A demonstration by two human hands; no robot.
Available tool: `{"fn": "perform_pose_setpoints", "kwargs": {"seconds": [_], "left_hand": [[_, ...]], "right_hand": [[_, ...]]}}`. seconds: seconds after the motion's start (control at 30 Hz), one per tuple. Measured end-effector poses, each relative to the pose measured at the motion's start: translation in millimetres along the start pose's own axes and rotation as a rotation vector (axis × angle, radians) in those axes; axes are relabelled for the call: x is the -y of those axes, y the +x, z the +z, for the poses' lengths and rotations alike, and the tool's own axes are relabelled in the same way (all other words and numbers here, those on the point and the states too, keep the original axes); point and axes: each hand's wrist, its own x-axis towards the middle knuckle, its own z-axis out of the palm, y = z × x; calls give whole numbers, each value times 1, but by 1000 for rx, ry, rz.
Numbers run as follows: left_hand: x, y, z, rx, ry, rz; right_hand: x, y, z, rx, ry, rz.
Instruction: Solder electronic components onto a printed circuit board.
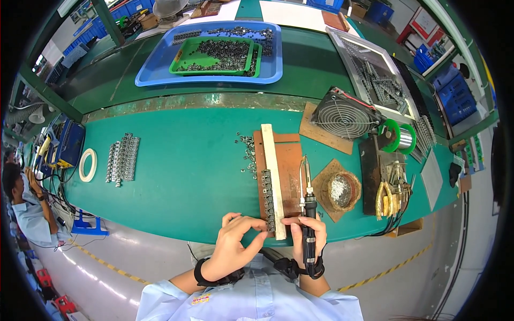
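Observation:
A row of small metal parts (268,198) lies along the left side of a pale wooden strip (271,179), on a reddish-brown board (289,171). The thumb and index finger of my left hand (235,239) pinch at the row's near end; the exact piece between the tips is partly hidden. My right hand (316,230) is closed around the black handle of a soldering iron (310,214), whose tip points away from me. A thin metal tube runs beside the iron. My right index finger reaches left onto the strip's near end. Loose metal parts (248,155) are scattered left of the board.
Right of the board are a solder pot (342,191), a fan (345,117), a solder wire spool (399,138) and a tool stand (377,176). Joined metal parts (123,159) and a tape roll (88,165) lie left. A blue tray (152,72) sits behind; a co-worker (32,206) is far left.

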Motion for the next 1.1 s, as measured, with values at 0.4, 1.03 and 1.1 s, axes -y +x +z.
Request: {"fn": "perform_pose_setpoints", "kwargs": {"seconds": [0.4, 1.03, 1.1], "left_hand": [[6, 2, -1, 167, -597, -472], [15, 27, -10, 279, -806, -626], [16, 27, -11, 293, -811, -633]], "right_hand": [[-1, -3, 1, -8, 1, 21], [6, 6, 1, 24, 3, -3], [11, 10, 1, 132, -68, -46]]}}
